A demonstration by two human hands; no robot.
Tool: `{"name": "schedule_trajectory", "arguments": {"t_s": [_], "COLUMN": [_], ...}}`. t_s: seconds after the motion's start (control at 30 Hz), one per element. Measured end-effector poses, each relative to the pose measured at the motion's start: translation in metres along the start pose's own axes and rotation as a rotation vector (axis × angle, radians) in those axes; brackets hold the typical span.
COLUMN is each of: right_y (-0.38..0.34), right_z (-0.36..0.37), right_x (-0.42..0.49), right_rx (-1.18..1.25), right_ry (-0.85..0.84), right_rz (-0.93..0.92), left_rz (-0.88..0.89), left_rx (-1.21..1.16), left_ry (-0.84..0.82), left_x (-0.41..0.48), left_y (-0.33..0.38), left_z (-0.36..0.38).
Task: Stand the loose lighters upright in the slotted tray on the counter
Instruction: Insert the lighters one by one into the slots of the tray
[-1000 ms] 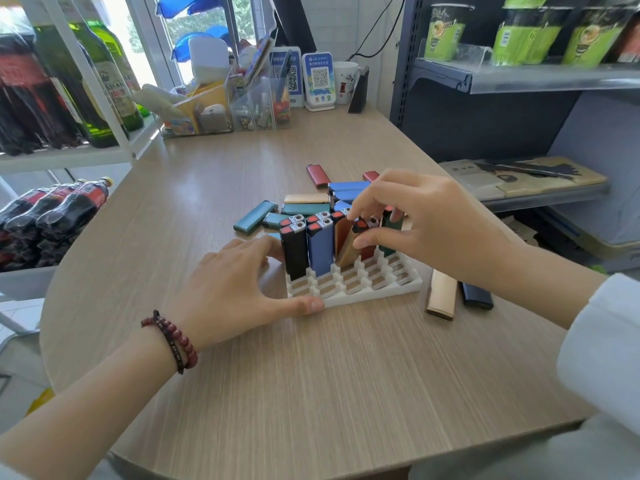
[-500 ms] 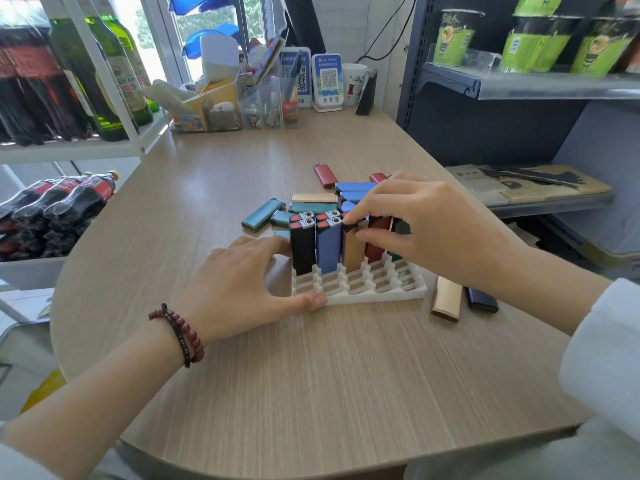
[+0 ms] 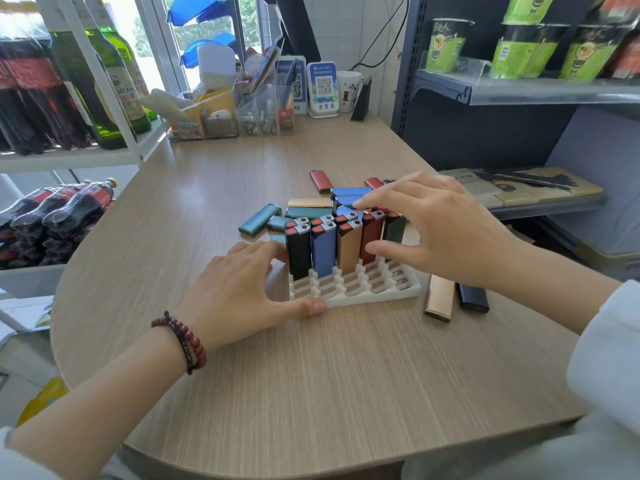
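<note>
I am resting my left hand (image 3: 239,289) flat on the tabletop (image 3: 311,375), fingers spread and open, with the thumb pressing against the near left corner of the white slotted tray (image 3: 374,292) and the index finger lying beside the black lighter (image 3: 298,251). I am holding nothing in this hand. A dark red bead bracelet (image 3: 183,341) is sitting on my left wrist.

My right hand (image 3: 436,230) is hovering over the right part of the tray, the fingers loosely curved. The thumb is touching the side of the red lighter (image 3: 372,237), and the other fingertips are reaching above the tops of the lighters behind; I cannot tell if they are really gripping one.

In the tray, lighters are standing upright in the far rows: in the front of them black, then blue lighter (image 3: 323,251), then tan lighter (image 3: 349,249), then red, and a dark green lighter (image 3: 394,232) partly hidden by my hand. The near rows of slots are empty.

Behind the tray, the loose lighters (image 3: 308,207) are lying flat in a pile, teal, tan, blue and red. Just right of the tray, a tan one (image 3: 440,297) and a dark one (image 3: 472,298) are lying side by side.
</note>
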State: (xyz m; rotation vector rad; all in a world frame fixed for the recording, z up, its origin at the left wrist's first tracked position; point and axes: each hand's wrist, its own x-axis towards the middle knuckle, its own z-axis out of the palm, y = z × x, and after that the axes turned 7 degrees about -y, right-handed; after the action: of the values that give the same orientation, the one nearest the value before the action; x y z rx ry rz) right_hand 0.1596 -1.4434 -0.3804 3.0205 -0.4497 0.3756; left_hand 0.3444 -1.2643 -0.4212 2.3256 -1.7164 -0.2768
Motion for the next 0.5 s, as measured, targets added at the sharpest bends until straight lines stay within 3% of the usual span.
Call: {"name": "schedule_trajectory", "arguments": {"t_s": [0.27,0.5], "right_y": [0.023,0.039], "right_z": [-0.001,0.007], "right_x": [-0.013,-0.020], "right_rx": [0.037,0.028], "right_ry": [0.027,-0.070], "right_rz": [0.193,0.336], "left_rz": [-0.040,-0.062], "left_rx": [-0.040,-0.023], "left_ry": [0.010,0.041], "left_x": [0.000,0.003], "left_y": [0.009,0.009], "left_z": [-0.002,0.001]}}
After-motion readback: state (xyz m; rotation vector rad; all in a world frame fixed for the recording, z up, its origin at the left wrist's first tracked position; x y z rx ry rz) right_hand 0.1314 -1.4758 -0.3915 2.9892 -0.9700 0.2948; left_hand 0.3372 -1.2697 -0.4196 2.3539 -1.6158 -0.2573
